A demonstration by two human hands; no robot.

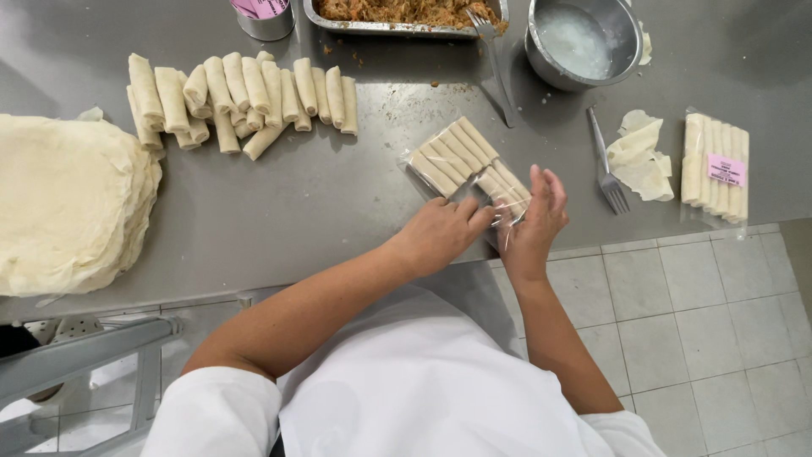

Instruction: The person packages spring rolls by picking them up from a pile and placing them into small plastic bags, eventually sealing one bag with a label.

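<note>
Two hands meet at the near end of a clear bag of spring rolls (461,161) on the steel table (338,211). Left hand (440,233) pinches the bag's open mouth, fingertips closed on the film. Right hand (537,216) stands flat and loose, fingers spread, seemingly pressing the plastic. Packing looks nearly done; sealing wants a snug fold. Beyond the fingertips lie pale, smooth loose rolls (245,101); rightward, a fork (607,165).

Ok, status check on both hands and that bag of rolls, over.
Left hand pinching the clear bag of spring rolls. Right hand open at its mouth. Fork nearby, clear of it.
</note>
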